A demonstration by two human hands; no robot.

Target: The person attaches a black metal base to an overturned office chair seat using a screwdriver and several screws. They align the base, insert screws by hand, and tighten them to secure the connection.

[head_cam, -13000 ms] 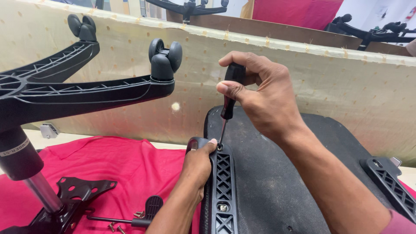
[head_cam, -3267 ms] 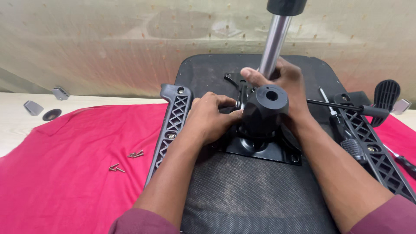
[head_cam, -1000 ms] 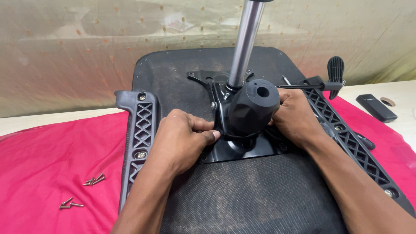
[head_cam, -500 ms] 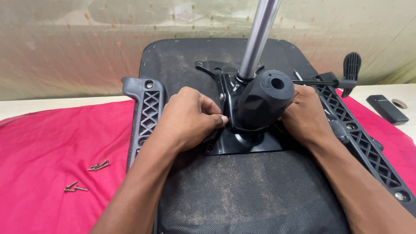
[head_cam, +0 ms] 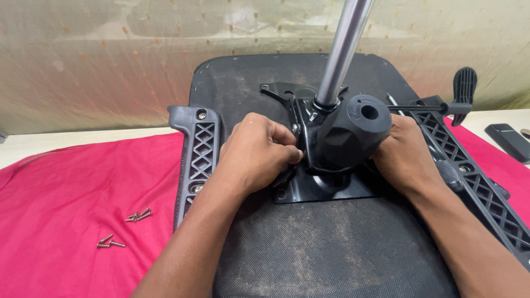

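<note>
Both bare forearms reach in from the lower edge, hands close together at the centre.

The left hand (head_cam: 255, 150) lies palm down with knuckles raised, its fingers curled inward and the fingertips tucked toward the thumb side, pinched tight. Its forearm runs up from the lower left. The right hand (head_cam: 406, 154) sits level with it, back of the hand up, fingers hidden from view, wrist bent slightly inward; its forearm comes in from the lower right corner.
</note>
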